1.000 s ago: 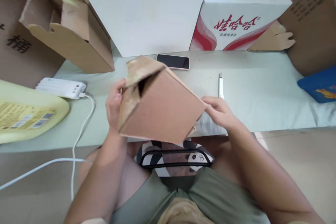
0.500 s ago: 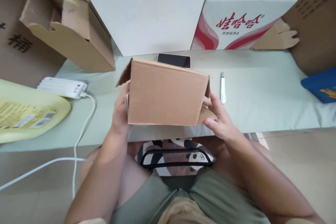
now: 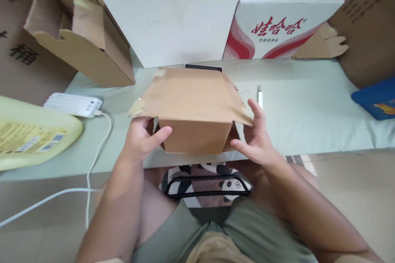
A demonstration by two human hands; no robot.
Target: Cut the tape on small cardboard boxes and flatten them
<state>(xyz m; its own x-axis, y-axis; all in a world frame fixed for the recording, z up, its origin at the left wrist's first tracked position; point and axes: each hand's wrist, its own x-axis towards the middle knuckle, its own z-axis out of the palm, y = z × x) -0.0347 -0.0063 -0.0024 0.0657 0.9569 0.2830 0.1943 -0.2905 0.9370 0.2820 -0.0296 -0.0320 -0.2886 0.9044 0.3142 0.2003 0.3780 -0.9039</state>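
A brown cardboard box (image 3: 194, 135) is in front of me at the table's near edge, its wide top panel (image 3: 194, 94) facing up with side flaps sticking out left and right. Pale torn patches mark the left flap's corners. My left hand (image 3: 143, 137) grips the box's left side, thumb pressed on the front face and fingers partly hidden under the flap. At the right side my right hand (image 3: 254, 139) has thumb and forefinger spread apart, close to a lower side flap; its other fingers are partly hidden. Just beyond it lies a white utility knife (image 3: 259, 92).
A phone (image 3: 203, 67) lies behind the box, mostly covered by it. White cartons (image 3: 182, 24) line the back. An opened cardboard carton (image 3: 108, 49), a white power bank (image 3: 74, 104) with a cable and a yellow jug (image 3: 37, 135) stand left; a blue container (image 3: 376, 98) sits right.
The box has tipped, so its flapped panel now faces up and its front face is lower. My left thumb has come onto the front. My right hand's fingers have spread.
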